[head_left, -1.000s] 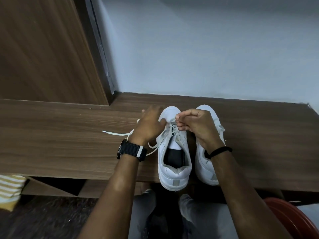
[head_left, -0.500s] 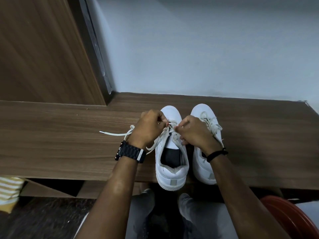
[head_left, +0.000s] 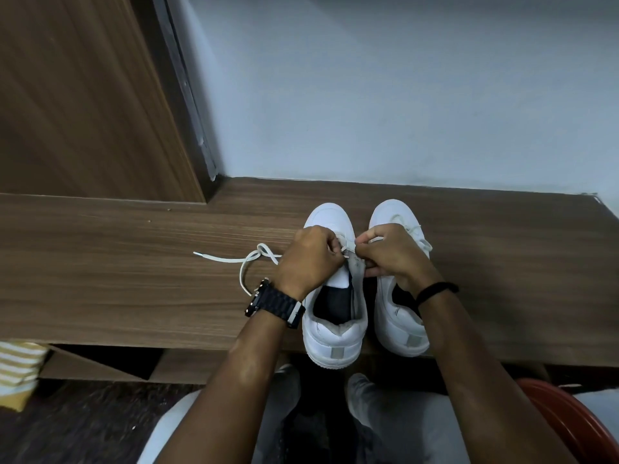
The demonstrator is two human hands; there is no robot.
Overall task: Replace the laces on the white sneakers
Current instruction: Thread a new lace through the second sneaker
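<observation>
Two white sneakers stand side by side on a wood-grain shelf (head_left: 100,296), heels at its near edge and rounded toes toward the pale wall (head_left: 368,95). The left sneaker (head_left: 335,339) shows a dark lining and a grey heel tab; the right sneaker (head_left: 398,329) has a matching tab, and its lacing is still in place near the toe. Two hands meet over the left sneaker's eyelets. The left hand (head_left: 308,259) has its fingers curled, pinching the lace (head_left: 248,261) at the eyelets; the right hand (head_left: 392,252) pinches the sneaker's upper edge beside the tongue. One flat white lace trails left from the left hand, crossing itself in a loose loop on the shelf and ending in a tipped point. The left wrist carries one black linked watch (head_left: 274,304), the right one thin black band (head_left: 435,289). A red curved rim (head_left: 569,420) sits at lower right.
</observation>
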